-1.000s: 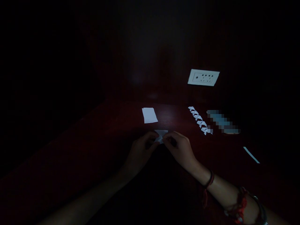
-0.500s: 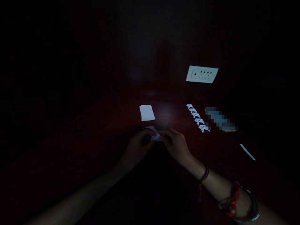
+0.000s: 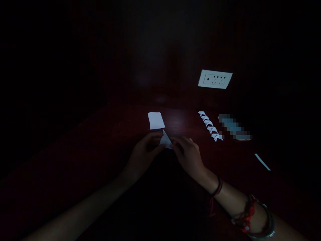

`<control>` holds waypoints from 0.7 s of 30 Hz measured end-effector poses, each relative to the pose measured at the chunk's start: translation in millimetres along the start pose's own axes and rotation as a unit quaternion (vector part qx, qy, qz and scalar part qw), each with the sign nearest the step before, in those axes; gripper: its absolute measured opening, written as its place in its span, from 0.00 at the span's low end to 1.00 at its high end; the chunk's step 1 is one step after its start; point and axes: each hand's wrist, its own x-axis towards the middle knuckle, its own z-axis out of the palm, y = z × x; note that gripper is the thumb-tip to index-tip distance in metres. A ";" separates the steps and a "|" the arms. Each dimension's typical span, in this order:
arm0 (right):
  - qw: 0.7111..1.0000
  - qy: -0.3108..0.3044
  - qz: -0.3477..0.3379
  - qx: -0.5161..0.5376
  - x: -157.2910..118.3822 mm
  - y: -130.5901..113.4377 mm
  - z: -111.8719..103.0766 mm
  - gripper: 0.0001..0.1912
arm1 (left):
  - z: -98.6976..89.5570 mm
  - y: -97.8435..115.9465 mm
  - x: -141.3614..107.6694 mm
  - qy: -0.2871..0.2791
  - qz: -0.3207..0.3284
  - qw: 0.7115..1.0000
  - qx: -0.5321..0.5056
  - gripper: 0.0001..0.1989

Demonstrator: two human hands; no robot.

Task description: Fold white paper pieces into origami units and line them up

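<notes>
Between my two hands is a small folded piece of white paper (image 3: 165,140), showing a triangular face. My left hand (image 3: 144,150) grips its left side, with the thumb at the lower edge and the index finger near the top. At its lower right corner, my right hand (image 3: 188,152) pinches the paper between thumb and fingers. Just beyond the fingers lies a small stack of white paper sheets (image 3: 156,120). Bracelets circle my right wrist and forearm.
Right of the stack is a row of folded white paper pieces (image 3: 209,124). Beside it lies a blurred-out, flat, phone-like object (image 3: 234,127). A thin pale strip (image 3: 262,162) rests farther right on the dark red table (image 3: 120,127). A white wall socket (image 3: 215,79) is at the back.
The paper has turned in my hands and now shows a flat triangle with its point toward the stack. My left fingers have shifted slightly up and left along it.
</notes>
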 end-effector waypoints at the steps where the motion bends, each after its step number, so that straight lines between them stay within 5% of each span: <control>1: 1.000 0.005 -0.011 -0.013 -0.4 -0.9 -0.4 0.11 | -0.7 1.4 0.1 0.005 0.005 1.000 0.000 0.11; 14: 0.994 0.007 -0.045 -0.100 -0.3 -2.5 -1.9 0.12 | -0.4 1.8 -6.2 -0.022 0.048 0.968 0.246 0.19; 21: 0.996 0.008 -0.037 -0.076 1.0 -4.0 -1.6 0.10 | 0.3 0.9 -5.7 -0.068 0.075 0.961 0.256 0.17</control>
